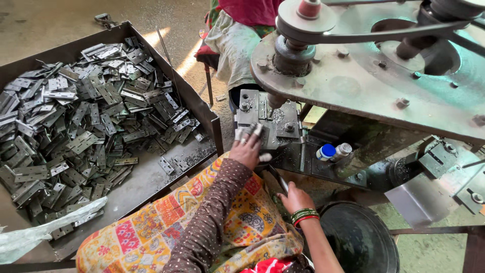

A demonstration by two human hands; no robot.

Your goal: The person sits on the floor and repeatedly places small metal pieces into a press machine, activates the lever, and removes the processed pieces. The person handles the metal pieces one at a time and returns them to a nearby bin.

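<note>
- Fingers of your left hand lie pressed flat and close together on a small metal piece on the grey fixture block, right under the spindle of the drilling machine; several fingertips wear pale wrappings.
- Your right hand sits nearer to you and to the right, with its fingers curled around a thin dark lever; green and red bangles circle that wrist.
- Whether the piece under your left hand is a hinge, you cannot tell: your fingers cover it.
- To your left stands a big open metal tray heaped with grey hinges; a clear plastic bag droops over its near edge.
- Just right of the block stand two small bottles, one with a blue cap.
- A black round bucket sits near your right wrist.
- Beyond the machine, another person in pale cloth sits at the far side.
</note>
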